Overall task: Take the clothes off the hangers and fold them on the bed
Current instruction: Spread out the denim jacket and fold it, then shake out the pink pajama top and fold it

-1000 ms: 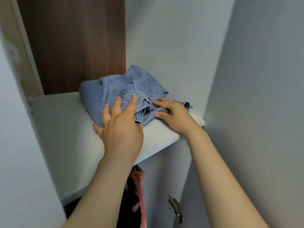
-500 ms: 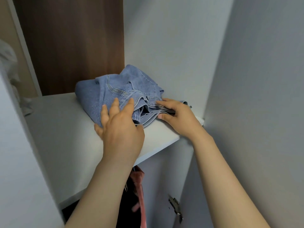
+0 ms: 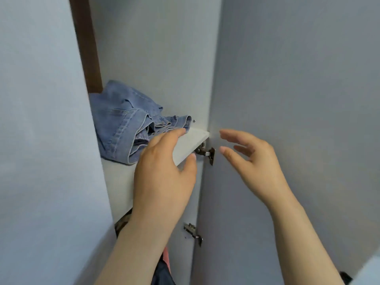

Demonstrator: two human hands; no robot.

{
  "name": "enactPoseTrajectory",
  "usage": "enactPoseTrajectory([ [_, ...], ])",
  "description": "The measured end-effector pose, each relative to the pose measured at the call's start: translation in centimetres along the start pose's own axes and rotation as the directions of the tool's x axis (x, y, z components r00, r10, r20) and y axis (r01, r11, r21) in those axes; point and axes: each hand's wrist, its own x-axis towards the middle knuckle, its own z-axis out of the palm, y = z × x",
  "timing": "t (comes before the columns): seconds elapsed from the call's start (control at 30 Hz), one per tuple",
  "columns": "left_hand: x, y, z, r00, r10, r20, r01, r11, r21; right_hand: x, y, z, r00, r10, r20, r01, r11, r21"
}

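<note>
A folded blue denim garment [image 3: 125, 122] lies on the white wardrobe shelf [image 3: 190, 144]. My left hand [image 3: 164, 171] hovers in front of the shelf's edge with its fingers relaxed and holds nothing. My right hand [image 3: 253, 161] is off the garment, in front of the open right door, fingers spread and loosely bent, empty. Below the shelf, pink and dark clothes [image 3: 165, 264] show behind my left forearm.
The left wardrobe door [image 3: 47, 140] fills the left side and hides part of the shelf. The right door [image 3: 298, 99] stands open, with metal hinges [image 3: 206, 152] at the shelf and lower down [image 3: 193, 232]. A dark wood panel [image 3: 86, 44] is at the back.
Both hands have let go of the denim garment and drawn back from the shelf. The view has swung right, so the left door now covers much of the shelf.
</note>
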Motion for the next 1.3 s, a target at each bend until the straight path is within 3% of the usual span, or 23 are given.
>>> enactPoseTrajectory([
  [0.3, -7.6, 4.0, -2.9, 0.948, 0.127, 0.292, -0.009, 0.928, -0.373, -15.3, -8.1, -6.8, 0.946, 0.137, -0.294, -0.181, 0.975, -0.131],
  [0.47, -12.5, 9.8, -2.1, 0.868, 0.283, 0.408, -0.024, 0.845, -0.534, -23.5, -11.7, -12.2, 0.871, 0.191, -0.452, -0.314, 0.925, -0.213],
  [0.63, -19.4, 15.3, -0.8, 0.735, 0.434, 0.522, 0.005, 0.766, -0.643, -32.7, -14.7, -17.4, 0.749, 0.205, -0.631, -0.451, 0.854, -0.258],
  [0.8, -28.3, 20.0, -0.4, 0.533, 0.566, 0.628, 0.091, 0.7, -0.708, -43.2, -18.6, -20.4, 0.591, 0.224, -0.775, -0.638, 0.717, -0.279],
  [0.97, -36.2, 23.7, -0.6, 0.295, 0.695, 0.656, 0.165, 0.639, -0.752, -52.3, -23.3, -20.6, 0.388, 0.232, -0.892, -0.807, 0.553, -0.207],
  [1.03, -39.0, 24.5, -0.9, 0.203, 0.74, 0.641, 0.205, 0.608, -0.767, -55.4, -25.3, -19.7, 0.277, 0.214, -0.937, -0.863, 0.485, -0.144],
  [1.17, -44.6, 25.5, -2.5, -0.062, 0.818, 0.572, 0.253, 0.567, -0.784, -60.9, -29.8, -16.9, 0.021, 0.12, -0.993, -0.927, 0.373, 0.026],
  [1.3, -49.5, 26.4, -5.6, -0.217, 0.854, 0.473, 0.301, 0.52, -0.8, -65.0, -34.2, -14.0, -0.151, 0.023, -0.988, -0.952, 0.264, 0.151],
])
